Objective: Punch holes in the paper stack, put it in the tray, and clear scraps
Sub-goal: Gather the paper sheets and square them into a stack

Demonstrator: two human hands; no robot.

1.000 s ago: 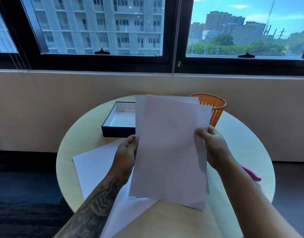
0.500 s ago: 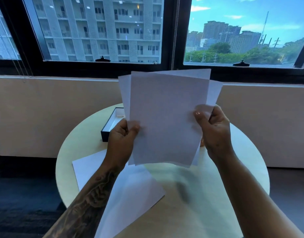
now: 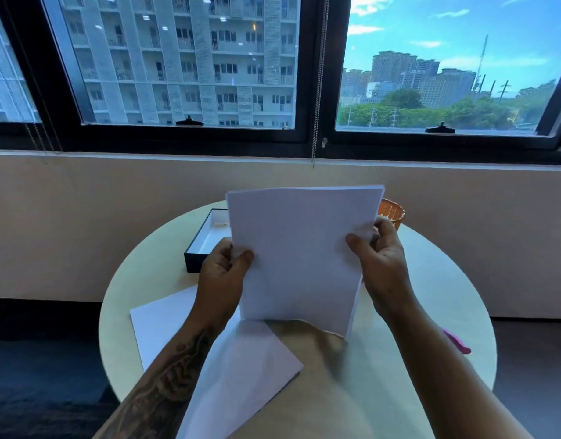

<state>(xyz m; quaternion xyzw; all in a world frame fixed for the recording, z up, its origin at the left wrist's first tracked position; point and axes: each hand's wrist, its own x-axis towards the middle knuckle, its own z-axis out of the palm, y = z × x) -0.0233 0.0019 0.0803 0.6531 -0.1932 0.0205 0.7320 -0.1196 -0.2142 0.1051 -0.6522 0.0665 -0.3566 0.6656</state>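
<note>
1. The paper stack (image 3: 301, 258) stands upright, its lower edge resting on the counter (image 3: 431, 296); the left hand (image 3: 222, 274) pinches its left edge and the right hand (image 3: 380, 264) its right edge, each grip closed on the sheets with the thumb in front.
2. The top edges look nearly flush, though thin slivers of rear sheets show along the upper right corner (alignment appears incomplete). Risk: if the stack goes to the punch in this state, the holes would not line up from sheet to sheet.
3. Both grips sit about mid-height on the stack, leaving the upper half unsupported. Risk: a loosened pinch lets the sheets fan or buckle forward.
4. A loose sheet (image 3: 215, 353) lies flat on the counter, just left of and in front of the stack, its corner reaching under the stack's lower edge. Risk: it may be left out of the stack, or slide off the counter's near rim if an arm brushes it.
5. The black tray (image 3: 200, 245) sits behind the stack to the left, partly hidden by it; the orange basket (image 3: 393, 213) stands behind the stack to the right.
6. A pink object (image 3: 456, 342) lies right of the stack, mostly hidden by the right forearm (possibly the punch; this cannot be confirmed). Risk: the forearm could knock it toward the counter's edge.
</note>
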